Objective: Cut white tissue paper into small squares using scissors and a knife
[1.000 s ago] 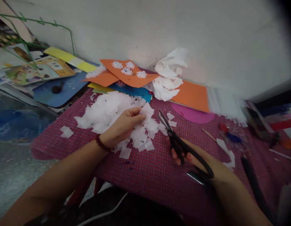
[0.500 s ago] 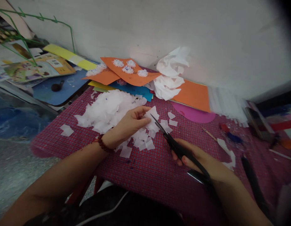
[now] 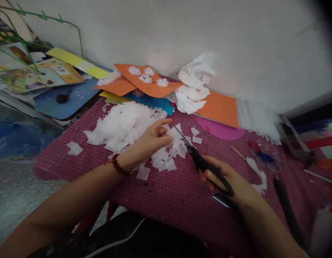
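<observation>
My left hand (image 3: 150, 141) is above the scraps at mid-table, its thumb and forefinger apart with nothing visible between them. My right hand (image 3: 222, 175) grips black-handled scissors (image 3: 198, 157). The blades point up and left, toward my left fingertips, and are slightly parted. Right beside the blade tips are white paper pieces (image 3: 177, 138), partly covered by my left hand. A large heap of thin white paper (image 3: 128, 120) lies behind my left wrist. Small cut squares (image 3: 143, 173) are scattered in front of it.
A checked red cloth (image 3: 166, 200) covers the table. Along the wall lie orange sheets (image 3: 170, 91) with white tufts, crumpled white paper (image 3: 191, 98) and a pink sheet (image 3: 222, 129). To the right are a pencil (image 3: 237, 152) and a paper strip (image 3: 259, 175). A blue board (image 3: 66, 102) stands left.
My left thumb and forefinger have spread, letting go of the white paper piece they pinched. The scissors have drawn back slightly from my left fingertips, to the right.
</observation>
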Tool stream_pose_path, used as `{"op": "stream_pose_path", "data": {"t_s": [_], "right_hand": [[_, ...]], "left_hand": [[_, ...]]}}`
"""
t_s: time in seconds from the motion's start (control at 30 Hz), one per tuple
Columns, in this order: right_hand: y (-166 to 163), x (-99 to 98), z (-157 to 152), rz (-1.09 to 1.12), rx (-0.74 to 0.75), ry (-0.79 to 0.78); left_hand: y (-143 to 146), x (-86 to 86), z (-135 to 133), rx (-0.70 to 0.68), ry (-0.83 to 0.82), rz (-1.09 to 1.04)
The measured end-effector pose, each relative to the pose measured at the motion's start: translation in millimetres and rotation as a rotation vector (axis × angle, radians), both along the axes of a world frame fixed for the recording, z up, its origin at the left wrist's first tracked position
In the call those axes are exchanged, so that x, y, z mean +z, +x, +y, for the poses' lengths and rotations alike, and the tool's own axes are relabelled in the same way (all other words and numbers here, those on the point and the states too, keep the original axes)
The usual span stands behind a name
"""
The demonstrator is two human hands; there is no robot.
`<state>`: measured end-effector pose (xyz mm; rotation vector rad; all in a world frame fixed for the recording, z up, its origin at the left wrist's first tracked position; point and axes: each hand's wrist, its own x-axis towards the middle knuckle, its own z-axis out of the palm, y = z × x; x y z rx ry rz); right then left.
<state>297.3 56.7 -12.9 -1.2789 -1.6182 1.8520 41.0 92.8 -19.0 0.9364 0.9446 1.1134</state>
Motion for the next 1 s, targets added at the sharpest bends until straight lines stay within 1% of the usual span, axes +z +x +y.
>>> {"op": "stream_pose_path", "data": {"t_s": [0.07, 0.17, 0.27, 0.33, 0.43, 0.5, 0.6, 0.73, 0.87, 1.0], "right_hand": [[2, -2.5, 0, -0.011, -0.03, 0.007], [4, -4.5, 0, 0.001, -0.022, 0.026], [6, -2.8, 0, 0.013, 0.031, 0.086], [8, 0.1, 1, 0.016, 0.076, 0.153], [13, 4.1, 3, 0.011, 0.127, 0.233], [16, 5.1, 4, 0.008, 0.166, 0.25], [17, 5.1, 6, -0.017, 0.212, 0.215], [12, 6.3, 6, -0.022, 0.249, 0.132], [8, 10.5, 5, -0.001, 0.241, 0.107], [7, 12.0, 4, 0.0, 0.217, 0.095]], "left_hand": [[-3, -0.5, 1, -0.011, -0.085, -0.057], [-7, -2.9, 2, -0.091, -0.2, -0.05], [-7, -4.2, 4, -0.113, -0.208, -0.017], [-7, -3.4, 4, -0.065, -0.169, -0.025], [-8, -1.4, 5, 0.062, -0.099, -0.046], [-10, -0.6, 7, 0.139, -0.055, -0.064], [-12, -0.3, 8, 0.184, 0.002, -0.097], [-10, -0.4, 7, 0.117, 0.032, -0.087], [-7, -3.8, 6, 0.013, 0.051, -0.034], [-6, -8.6, 5, -0.042, 0.051, 0.02]]}}
